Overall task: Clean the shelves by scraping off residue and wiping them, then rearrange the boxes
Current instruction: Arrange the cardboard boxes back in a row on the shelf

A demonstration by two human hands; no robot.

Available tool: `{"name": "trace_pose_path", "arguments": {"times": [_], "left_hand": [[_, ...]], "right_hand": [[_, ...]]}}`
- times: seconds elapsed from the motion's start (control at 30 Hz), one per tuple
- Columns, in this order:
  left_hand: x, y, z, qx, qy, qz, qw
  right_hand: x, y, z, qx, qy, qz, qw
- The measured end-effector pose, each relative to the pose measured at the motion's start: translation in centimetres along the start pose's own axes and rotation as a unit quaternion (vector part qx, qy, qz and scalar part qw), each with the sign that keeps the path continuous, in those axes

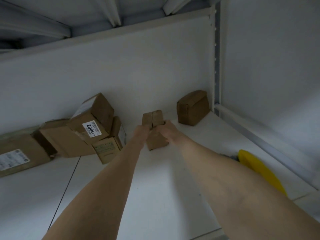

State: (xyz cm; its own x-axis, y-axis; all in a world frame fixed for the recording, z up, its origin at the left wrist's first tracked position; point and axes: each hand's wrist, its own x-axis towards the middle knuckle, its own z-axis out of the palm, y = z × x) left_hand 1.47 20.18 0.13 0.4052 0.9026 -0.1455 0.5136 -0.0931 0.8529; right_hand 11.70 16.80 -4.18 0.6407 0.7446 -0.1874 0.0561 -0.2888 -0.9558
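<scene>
Your left hand [141,132] and right hand [166,131] hold the box [156,143] on the shelf [155,187], fingers clamped on its sides. A second box [193,108] stands beyond your right fingers, a pile [90,125] beside your left.

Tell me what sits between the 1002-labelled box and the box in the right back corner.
Head view: a small brown box, gripped by the left hand and the right hand; otherwise bare white shelf.

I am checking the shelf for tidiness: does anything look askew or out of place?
Yes. At left, the box labelled 1002 sits tilted on a jumbled pile of boxes. A yellow object lies by the right edge of the shelf.
</scene>
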Motion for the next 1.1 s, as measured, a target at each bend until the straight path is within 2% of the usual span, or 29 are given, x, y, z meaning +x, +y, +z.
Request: {"name": "trace_pose_path", "arguments": {"times": [0.1, 0.2, 0.23, 0.37, 0.47, 0.63, 0.97, 1.1], "left_hand": [[-1.0, 0.1, -0.7, 0.044, 0.017, -0.015, 0.999], [-2.0, 0.9, -1.0, 0.104, 0.04, -0.014, 0.994], [-2.3, 1.4, -0.9, 0.136, 0.061, 0.014, 0.989], [-2.9, 4.3, 0.7, 0.081, 0.106, 0.108, 0.985], [-2.3, 6.6, 4.0, 0.064, 0.038, 0.138, 0.988], [0.1, 7.5, 9.9, 0.038, -0.037, 0.119, 0.992], [6.6, 8.0, 14.5, -0.038, -0.063, 0.092, 0.993], [6.8, 8.3, 15.3, -0.067, -0.081, 0.097, 0.99]], "right_hand": [[3.5, 2.2, 1.7, -0.004, -0.021, -0.014, 1.0], [-1.7, -0.1, 0.3, -0.013, -0.022, -0.031, 0.999], [-4.2, -1.4, -0.6, -0.025, -0.013, -0.035, 0.999], [-4.5, -1.8, -5.2, -0.029, 0.093, -0.016, 0.995], [-2.8, -0.9, -8.5, -0.014, 0.153, -0.018, 0.988], [0.5, 0.9, -11.2, 0.005, 0.174, -0.016, 0.985], [6.5, 1.7, -12.1, 0.066, 0.177, -0.036, 0.981], [6.1, 1.5, -12.3, 0.096, 0.156, -0.036, 0.982]]}}
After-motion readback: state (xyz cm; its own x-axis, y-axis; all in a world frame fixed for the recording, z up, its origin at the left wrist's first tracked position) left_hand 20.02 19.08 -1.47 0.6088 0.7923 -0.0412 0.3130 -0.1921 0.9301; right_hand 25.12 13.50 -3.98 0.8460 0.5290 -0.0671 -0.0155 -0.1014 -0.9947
